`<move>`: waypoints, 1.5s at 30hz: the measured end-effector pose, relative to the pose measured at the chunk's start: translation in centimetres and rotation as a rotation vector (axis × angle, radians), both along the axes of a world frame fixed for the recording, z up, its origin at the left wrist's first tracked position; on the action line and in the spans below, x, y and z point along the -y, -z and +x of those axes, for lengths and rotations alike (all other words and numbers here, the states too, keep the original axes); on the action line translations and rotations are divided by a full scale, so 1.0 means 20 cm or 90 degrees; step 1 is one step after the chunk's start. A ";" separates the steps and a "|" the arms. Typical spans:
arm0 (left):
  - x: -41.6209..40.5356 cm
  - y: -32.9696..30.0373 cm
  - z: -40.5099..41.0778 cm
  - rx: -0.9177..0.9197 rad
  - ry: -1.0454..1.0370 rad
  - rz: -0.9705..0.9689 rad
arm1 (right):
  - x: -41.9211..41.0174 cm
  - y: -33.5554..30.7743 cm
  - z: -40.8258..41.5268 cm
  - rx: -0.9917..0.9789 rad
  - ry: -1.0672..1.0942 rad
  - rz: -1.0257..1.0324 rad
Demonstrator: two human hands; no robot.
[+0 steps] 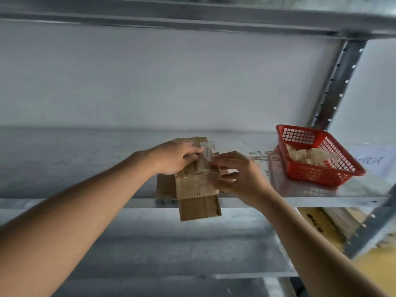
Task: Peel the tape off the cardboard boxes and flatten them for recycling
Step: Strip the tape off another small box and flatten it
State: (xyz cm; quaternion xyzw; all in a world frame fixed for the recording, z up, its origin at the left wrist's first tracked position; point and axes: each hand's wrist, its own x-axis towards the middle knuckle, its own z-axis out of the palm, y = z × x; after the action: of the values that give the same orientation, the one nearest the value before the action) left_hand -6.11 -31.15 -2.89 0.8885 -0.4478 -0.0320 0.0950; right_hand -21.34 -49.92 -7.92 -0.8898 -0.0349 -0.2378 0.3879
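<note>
The metal shelf (321, 198) serves as the work surface here, at about chest height, so both arms reach forward onto it. On its right part stands a red basket (317, 168) holding a pale crumpled mass, probably peeled tape, within easy reach of the right hand so that scraps can be dropped in without stepping away. Beyond the basket a white paper sign (370, 161) lies on the shelf; its writing is too blurred to read.

At the shelf's front edge sits the cardboard box (197, 185), partly collapsed, with one flap hanging down past the edge. It lies near the edge probably so that the flaps can swing free while it is worked. More flat cardboard (321, 224) shows on the level below, at the right.

The left hand (175, 157) lies over the box's upper left part with fingers curled onto it, gripping it so it does not slide or lift. The right hand (237, 174) works at the box's right side; its fingertips appear to pinch a strip of tape (214, 161) near the top, though blur hides the exact grasp.
</note>
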 end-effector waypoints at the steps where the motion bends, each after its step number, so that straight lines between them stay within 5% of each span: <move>1: 0.00 0.00 0.01 0.000 0.008 0.001 | -0.01 0.00 -0.02 0.022 0.021 -0.036; 5: -0.02 0.00 0.02 -0.001 0.035 0.006 | -0.08 -0.03 -0.08 0.127 0.092 -0.157; 13: -0.03 -0.01 0.01 -0.018 0.054 0.006 | -0.18 0.01 -0.13 0.133 0.211 -0.046; 19: -0.03 -0.03 -0.01 0.008 0.062 0.012 | -0.17 0.04 -0.12 0.135 0.253 -0.121; 34: 0.00 -0.04 -0.03 0.040 0.078 0.096 | -0.07 -0.37 -0.10 -0.094 0.008 -0.660; 39: 0.05 -0.04 -0.07 0.066 0.073 0.078 | -0.11 -0.42 -0.09 -0.019 0.032 -0.582; 45: 0.12 -0.05 -0.03 0.051 -0.005 0.101 | -0.14 -0.28 -0.09 -0.023 0.095 -0.331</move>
State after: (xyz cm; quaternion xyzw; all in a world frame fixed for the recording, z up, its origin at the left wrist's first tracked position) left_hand -6.81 -33.46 -1.94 0.8957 -0.4436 -0.0311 0.0064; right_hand -23.08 -47.11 -2.31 -0.9636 -0.0224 -0.2331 0.1287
